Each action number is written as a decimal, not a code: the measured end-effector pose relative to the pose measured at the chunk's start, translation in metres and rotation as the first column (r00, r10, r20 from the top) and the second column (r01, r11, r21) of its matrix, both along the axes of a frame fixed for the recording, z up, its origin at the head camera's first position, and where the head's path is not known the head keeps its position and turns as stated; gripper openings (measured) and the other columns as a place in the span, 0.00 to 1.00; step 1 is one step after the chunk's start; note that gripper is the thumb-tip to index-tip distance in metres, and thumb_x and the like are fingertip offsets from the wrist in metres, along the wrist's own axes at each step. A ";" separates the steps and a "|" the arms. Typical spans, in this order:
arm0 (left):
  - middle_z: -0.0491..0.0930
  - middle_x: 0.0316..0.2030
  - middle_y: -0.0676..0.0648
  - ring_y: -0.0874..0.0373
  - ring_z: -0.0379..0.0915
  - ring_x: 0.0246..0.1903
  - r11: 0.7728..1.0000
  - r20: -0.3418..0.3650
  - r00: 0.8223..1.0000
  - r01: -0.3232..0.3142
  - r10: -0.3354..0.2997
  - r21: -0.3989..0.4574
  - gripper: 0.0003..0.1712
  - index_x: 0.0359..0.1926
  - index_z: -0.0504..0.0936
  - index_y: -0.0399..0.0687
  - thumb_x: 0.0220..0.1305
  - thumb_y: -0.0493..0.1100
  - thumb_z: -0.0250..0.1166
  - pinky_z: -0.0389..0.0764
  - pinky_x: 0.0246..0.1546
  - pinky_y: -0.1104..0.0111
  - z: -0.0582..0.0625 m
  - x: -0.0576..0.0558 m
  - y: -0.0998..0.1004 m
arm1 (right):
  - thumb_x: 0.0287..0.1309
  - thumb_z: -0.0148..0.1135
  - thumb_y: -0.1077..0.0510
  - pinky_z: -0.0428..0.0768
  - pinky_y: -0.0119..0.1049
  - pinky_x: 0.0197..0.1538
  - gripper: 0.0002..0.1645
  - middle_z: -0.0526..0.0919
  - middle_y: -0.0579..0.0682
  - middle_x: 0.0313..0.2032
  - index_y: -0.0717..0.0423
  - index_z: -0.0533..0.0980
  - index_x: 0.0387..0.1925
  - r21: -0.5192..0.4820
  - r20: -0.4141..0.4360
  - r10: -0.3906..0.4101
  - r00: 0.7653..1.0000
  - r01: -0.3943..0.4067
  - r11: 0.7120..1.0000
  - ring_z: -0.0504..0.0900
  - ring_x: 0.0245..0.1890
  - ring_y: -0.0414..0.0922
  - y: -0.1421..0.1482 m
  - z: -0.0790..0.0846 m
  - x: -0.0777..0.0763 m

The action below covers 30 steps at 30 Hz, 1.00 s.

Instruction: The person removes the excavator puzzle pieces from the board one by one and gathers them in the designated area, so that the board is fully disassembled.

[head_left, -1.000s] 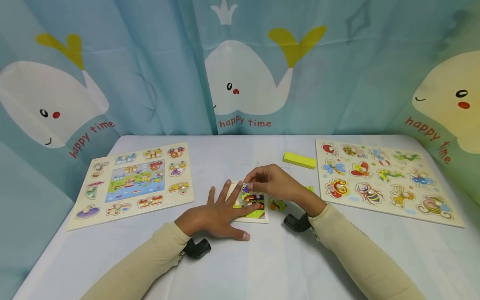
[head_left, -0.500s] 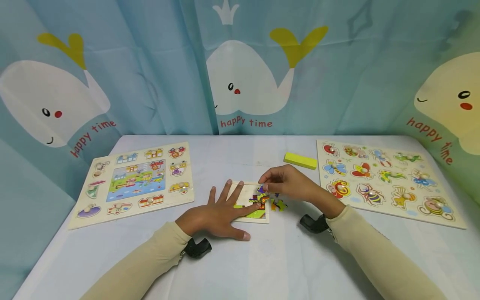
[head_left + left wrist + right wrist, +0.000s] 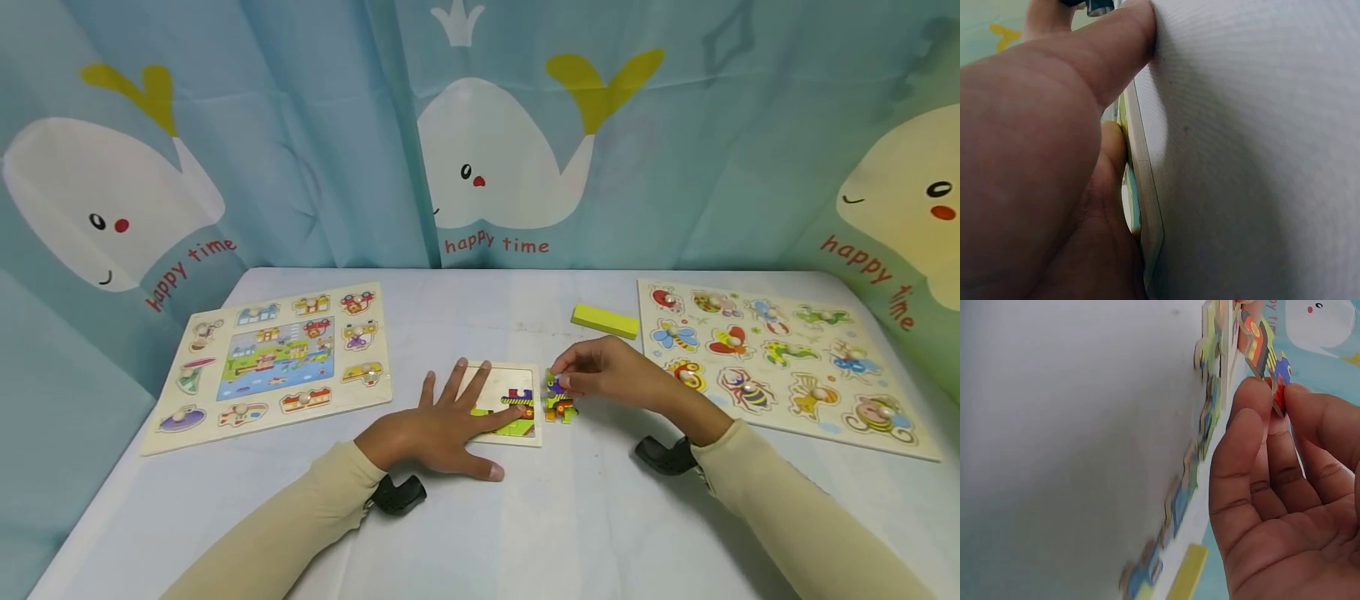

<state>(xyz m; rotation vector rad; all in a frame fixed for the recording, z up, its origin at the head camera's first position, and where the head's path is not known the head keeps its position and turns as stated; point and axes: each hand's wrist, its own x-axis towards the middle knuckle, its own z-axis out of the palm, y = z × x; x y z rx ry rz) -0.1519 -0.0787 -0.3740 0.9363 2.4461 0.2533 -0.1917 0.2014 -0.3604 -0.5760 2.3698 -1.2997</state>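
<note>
My left hand point(image 3: 435, 437) lies spread over the left part of a small wooden jigsaw tray point(image 3: 538, 437), its fingers straight. Jigsaw pieces point(image 3: 516, 427) in green, orange and purple fill the tray's lower and right parts, while bare pale wood shows above. Just right of the tray, my right hand point(image 3: 611, 371) pinches a colourful jigsaw piece point(image 3: 1263, 350) between thumb and fingertips; it shows purple, red, orange and yellow. In the head view this held piece overlaps loose orange and green pieces on the table. The left wrist view shows the thumb point(image 3: 1129, 37) beside the tray's edge point(image 3: 1141, 162).
A wooden knob puzzle point(image 3: 348, 400) with vehicles lies at the left. Another knob puzzle point(image 3: 720, 362) with insects lies at the right. A yellow block point(image 3: 604, 321) rests behind the right hand. More loose jigsaw pieces point(image 3: 1179, 503) form a row in the right wrist view.
My right hand has moved right, from above the tray to beside it, carrying the pinched jigsaw piece. The left hand stays in place on the tray.
</note>
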 end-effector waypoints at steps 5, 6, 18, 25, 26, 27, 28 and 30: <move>0.18 0.74 0.47 0.43 0.06 0.69 1.000 0.001 1.000 -0.007 0.007 -0.003 0.45 0.75 0.48 0.80 0.60 0.75 0.55 0.24 0.62 0.37 0.001 0.000 0.001 | 0.61 0.62 0.66 0.81 0.37 0.36 0.08 0.84 0.53 0.33 0.65 0.80 0.41 0.009 0.014 -0.002 1.000 0.002 1.000 0.81 0.32 0.47 0.012 0.004 0.004; 0.18 0.74 0.47 0.43 0.06 0.69 1.000 0.000 1.000 -0.009 0.009 -0.003 0.45 0.75 0.49 0.80 0.59 0.75 0.55 0.24 0.62 0.37 0.001 0.001 0.001 | 0.61 0.62 0.66 0.81 0.37 0.36 0.08 0.84 0.53 0.33 0.65 0.80 0.42 0.011 0.019 -0.001 1.000 0.001 1.000 0.81 0.31 0.47 0.014 0.005 0.004; 0.20 0.75 0.46 0.42 0.07 0.70 1.000 -0.007 1.000 -0.015 0.015 0.000 0.45 0.75 0.50 0.80 0.59 0.74 0.56 0.25 0.62 0.36 0.001 0.001 0.001 | 0.61 0.63 0.66 0.81 0.37 0.35 0.07 0.84 0.53 0.29 0.67 0.79 0.39 0.027 0.102 0.055 0.993 -0.059 0.998 0.82 0.29 0.45 0.032 0.007 0.007; 0.19 0.75 0.47 0.43 0.06 0.69 1.000 -0.001 1.000 -0.015 0.015 0.007 0.45 0.74 0.49 0.80 0.59 0.74 0.56 0.24 0.62 0.37 -0.001 0.001 0.000 | 0.60 0.62 0.67 0.81 0.36 0.35 0.06 0.84 0.53 0.32 0.66 0.79 0.38 0.037 0.089 0.078 0.993 -0.081 0.996 0.81 0.30 0.43 0.034 0.005 0.006; 0.19 0.75 0.47 0.43 0.06 0.70 1.000 -0.001 1.000 -0.015 0.015 0.007 0.45 0.74 0.49 0.80 0.59 0.74 0.56 0.24 0.62 0.37 -0.001 0.001 0.000 | 0.60 0.63 0.67 0.80 0.35 0.35 0.05 0.84 0.52 0.32 0.66 0.79 0.38 0.042 0.083 0.080 0.993 -0.084 0.996 0.81 0.31 0.43 0.034 0.005 0.006; 0.19 0.75 0.47 0.43 0.06 0.69 1.000 -0.001 1.000 -0.015 0.015 0.005 0.45 0.74 0.49 0.80 0.59 0.74 0.56 0.23 0.62 0.37 -0.001 0.000 0.000 | 0.60 0.63 0.67 0.79 0.33 0.36 0.05 0.84 0.52 0.33 0.66 0.80 0.38 0.048 0.076 0.084 0.994 -0.088 0.995 0.80 0.31 0.42 0.035 0.005 0.006; 0.19 0.75 0.47 0.43 0.06 0.69 1.000 -0.001 1.000 -0.014 0.014 0.004 0.45 0.74 0.49 0.80 0.59 0.75 0.56 0.23 0.62 0.37 0.000 0.000 0.000 | 0.60 0.63 0.66 0.79 0.32 0.36 0.05 0.84 0.52 0.34 0.66 0.80 0.38 0.052 0.070 0.090 0.994 -0.094 0.994 0.79 0.31 0.41 0.035 0.005 0.006; 0.19 0.74 0.47 0.43 0.06 0.69 1.000 -0.002 1.000 -0.011 0.011 0.002 0.46 0.74 0.48 0.80 0.59 0.75 0.56 0.23 0.62 0.37 0.000 0.000 0.000 | 0.59 0.65 0.66 0.77 0.31 0.36 0.05 0.84 0.51 0.34 0.65 0.80 0.38 0.065 0.054 0.101 0.993 -0.105 0.992 0.78 0.32 0.40 0.035 0.005 0.005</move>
